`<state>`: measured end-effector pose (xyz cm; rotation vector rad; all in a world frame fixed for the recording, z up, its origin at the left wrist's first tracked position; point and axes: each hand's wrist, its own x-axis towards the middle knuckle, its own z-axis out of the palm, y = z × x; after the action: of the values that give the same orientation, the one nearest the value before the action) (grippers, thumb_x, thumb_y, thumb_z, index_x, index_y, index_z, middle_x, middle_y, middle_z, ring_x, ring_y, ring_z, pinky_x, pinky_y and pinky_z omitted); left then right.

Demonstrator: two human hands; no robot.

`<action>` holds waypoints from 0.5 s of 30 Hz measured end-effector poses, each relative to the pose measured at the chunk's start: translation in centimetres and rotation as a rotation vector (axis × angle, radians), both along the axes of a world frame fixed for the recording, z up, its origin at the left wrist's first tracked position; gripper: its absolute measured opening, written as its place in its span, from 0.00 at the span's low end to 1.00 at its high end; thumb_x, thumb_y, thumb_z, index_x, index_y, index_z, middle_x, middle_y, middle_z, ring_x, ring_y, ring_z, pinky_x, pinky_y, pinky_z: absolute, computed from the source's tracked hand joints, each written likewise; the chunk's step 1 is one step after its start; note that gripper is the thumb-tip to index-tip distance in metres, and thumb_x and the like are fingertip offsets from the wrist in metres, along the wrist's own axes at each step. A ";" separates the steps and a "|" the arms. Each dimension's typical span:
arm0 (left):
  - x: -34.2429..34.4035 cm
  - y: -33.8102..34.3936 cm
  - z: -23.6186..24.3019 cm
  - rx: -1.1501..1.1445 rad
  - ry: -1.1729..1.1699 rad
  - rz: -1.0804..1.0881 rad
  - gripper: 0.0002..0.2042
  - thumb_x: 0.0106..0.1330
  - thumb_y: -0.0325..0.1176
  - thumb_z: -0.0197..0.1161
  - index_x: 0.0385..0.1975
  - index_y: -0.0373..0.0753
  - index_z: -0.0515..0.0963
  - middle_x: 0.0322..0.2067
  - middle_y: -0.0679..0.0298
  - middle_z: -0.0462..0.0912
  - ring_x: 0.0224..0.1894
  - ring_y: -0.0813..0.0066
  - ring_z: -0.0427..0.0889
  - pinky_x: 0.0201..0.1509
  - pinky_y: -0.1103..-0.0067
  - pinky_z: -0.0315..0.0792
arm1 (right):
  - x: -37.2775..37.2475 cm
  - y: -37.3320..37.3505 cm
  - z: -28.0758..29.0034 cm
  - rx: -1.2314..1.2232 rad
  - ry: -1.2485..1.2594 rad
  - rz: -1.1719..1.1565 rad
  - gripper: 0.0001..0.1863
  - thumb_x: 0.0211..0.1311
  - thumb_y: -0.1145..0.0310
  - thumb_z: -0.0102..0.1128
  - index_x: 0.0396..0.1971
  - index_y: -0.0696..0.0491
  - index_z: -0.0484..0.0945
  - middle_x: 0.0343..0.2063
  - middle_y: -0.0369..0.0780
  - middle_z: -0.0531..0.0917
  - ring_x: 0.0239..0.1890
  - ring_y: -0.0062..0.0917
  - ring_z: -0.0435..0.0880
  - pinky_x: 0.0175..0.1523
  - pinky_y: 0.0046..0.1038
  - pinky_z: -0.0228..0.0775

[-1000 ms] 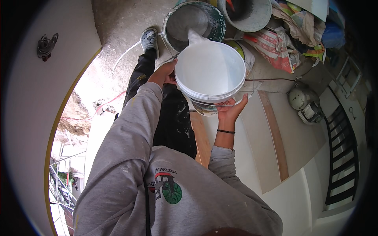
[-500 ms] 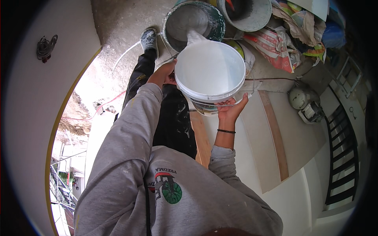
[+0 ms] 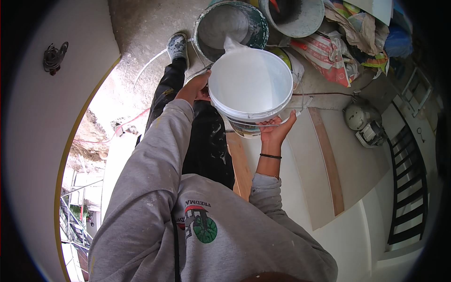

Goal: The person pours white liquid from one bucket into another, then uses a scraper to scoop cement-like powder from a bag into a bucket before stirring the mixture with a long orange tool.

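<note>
Both my hands hold a white plastic bucket (image 3: 278, 82), tipped away from me. My left hand (image 3: 201, 87) is closed on its left side, with the fingers partly hidden. Under the near side, my right hand (image 3: 276, 129) supports it beside the wire handle, thumb up. A stream of pale liquid (image 3: 233, 45) runs over the far lip into a dark green bucket (image 3: 261, 29) on the floor. Greyish liquid (image 3: 221, 26) lies inside the green bucket, which is splashed with white around the rim.
A grey bucket (image 3: 307, 21) stands right of the green one, near crumpled sacks (image 3: 331, 58). Farther right are a round machine (image 3: 361, 117) and a black railing (image 3: 408, 188). A brown board strip (image 3: 326, 160) lies on the pale sheet. At left, a coiled cable (image 3: 55, 57) is by the wall.
The liquid stream is slightly thinner than before. Both hands and the white bucket stay in nearly the same place.
</note>
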<state>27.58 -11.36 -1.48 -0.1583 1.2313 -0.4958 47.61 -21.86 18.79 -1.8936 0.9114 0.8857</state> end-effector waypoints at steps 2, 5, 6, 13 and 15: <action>0.0 0.0 -0.2 -0.011 -0.005 0.005 0.28 0.71 0.62 0.44 0.61 0.48 0.68 0.54 0.58 0.77 0.53 0.60 0.79 0.57 0.56 0.74 | 0.0 0.1 0.0 -0.003 -0.005 0.001 0.40 0.48 0.24 0.51 0.25 0.55 0.68 0.30 0.41 0.72 0.30 0.27 0.72 0.39 0.32 0.71; 0.0 -0.1 -0.3 -0.016 -0.007 0.008 0.29 0.71 0.62 0.44 0.60 0.48 0.68 0.54 0.58 0.77 0.53 0.60 0.79 0.57 0.56 0.74 | 0.0 0.2 0.1 -0.008 -0.008 0.003 0.40 0.48 0.24 0.51 0.25 0.55 0.68 0.31 0.42 0.72 0.30 0.27 0.73 0.38 0.32 0.71; 0.0 -0.1 -0.4 -0.016 -0.002 0.002 0.29 0.71 0.62 0.43 0.60 0.47 0.68 0.54 0.57 0.77 0.53 0.59 0.79 0.57 0.56 0.74 | 0.0 0.3 0.1 -0.007 -0.006 0.008 0.40 0.49 0.24 0.51 0.26 0.55 0.68 0.31 0.42 0.73 0.30 0.27 0.73 0.38 0.32 0.71; 0.0 0.0 -0.2 -0.019 -0.001 0.035 0.28 0.72 0.62 0.43 0.60 0.48 0.68 0.54 0.57 0.77 0.53 0.59 0.79 0.58 0.55 0.72 | 0.0 0.3 -0.1 -0.032 0.007 -0.022 0.40 0.49 0.24 0.50 0.25 0.55 0.68 0.31 0.42 0.73 0.31 0.26 0.73 0.38 0.31 0.71; 0.1 0.1 0.0 -0.013 0.014 0.038 0.28 0.72 0.62 0.43 0.60 0.48 0.68 0.55 0.57 0.77 0.54 0.59 0.79 0.58 0.54 0.72 | 0.0 0.3 -0.1 -0.018 -0.004 -0.013 0.39 0.49 0.25 0.50 0.23 0.54 0.67 0.30 0.42 0.72 0.31 0.27 0.71 0.38 0.33 0.70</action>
<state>27.66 -11.22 -1.46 -0.1964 1.2370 -0.4704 47.61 -21.56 18.68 -1.9014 0.9315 0.8684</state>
